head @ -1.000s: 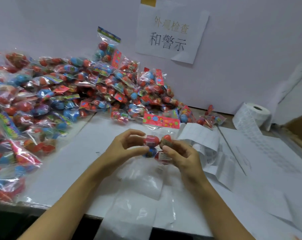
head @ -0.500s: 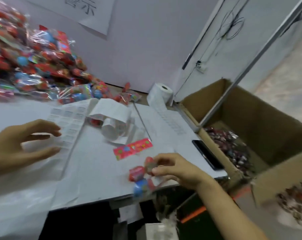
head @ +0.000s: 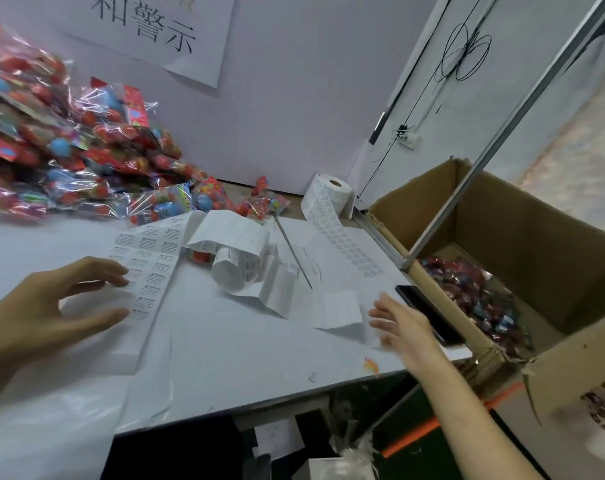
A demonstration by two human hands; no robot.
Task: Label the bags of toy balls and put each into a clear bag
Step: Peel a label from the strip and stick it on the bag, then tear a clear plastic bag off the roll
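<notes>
A big pile of bagged toy balls (head: pixel 72 161), red and blue in clear wrap, lies at the table's far left. A sheet of warning labels (head: pixel 145 268) lies on the white table (head: pixel 245 348). My left hand (head: pixel 51 306) hovers with spread fingers over the label sheet's left edge and holds nothing. My right hand (head: pixel 403 323) is open and empty near the table's right edge, beside a black phone (head: pixel 429 313). Clear bags (head: pixel 62 420) lie flat at the near left. The cardboard box (head: pixel 495 216) at the right holds several packed bags (head: pixel 474 296).
A roll of labels (head: pixel 329 199) stands at the back with its strip trailing forward. Curled backing paper (head: pixel 238 251) lies mid-table over one red ball bag. A paper sign (head: pixel 148 32) hangs on the back wall. A metal post (head: pixel 502 133) rises beside the box.
My right hand carried the bag of balls to the right and let it go; the hand is now empty. The view swung right toward the box. My left hand stayed by the labels.
</notes>
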